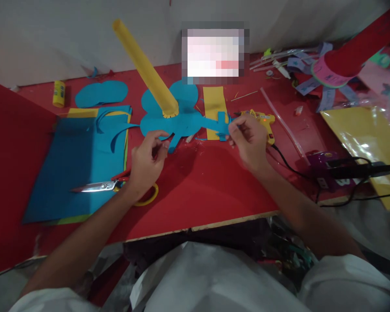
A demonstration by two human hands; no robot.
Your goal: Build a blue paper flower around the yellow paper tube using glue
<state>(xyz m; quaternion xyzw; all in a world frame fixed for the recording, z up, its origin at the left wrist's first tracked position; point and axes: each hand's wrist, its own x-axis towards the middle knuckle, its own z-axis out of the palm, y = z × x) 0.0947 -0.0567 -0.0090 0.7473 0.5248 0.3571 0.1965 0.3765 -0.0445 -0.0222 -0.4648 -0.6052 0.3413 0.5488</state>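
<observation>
A blue paper cutout [185,119] with rounded lobes and strips lies on the red table, and a yellow paper tube [146,69] rises from it at a tilt. My left hand [149,158] is over its near edge, fingers loosely curled and apart, with nothing visible between them. At the cutout's right end, my right hand [250,141] pinches a blue paper strip [229,123]; the fingertips partly hide it. Under that end is a yellow paper rectangle [215,97]. A yellow glue gun [269,126] lies just behind my right hand.
Scissors [99,186] lie beside my left wrist, partly on blue sheets [68,164]. A glue stick [59,94] stands at the back left. Right of me are a purple box [325,162], black cables, a clear glue rod [284,123] and a red cone [354,52].
</observation>
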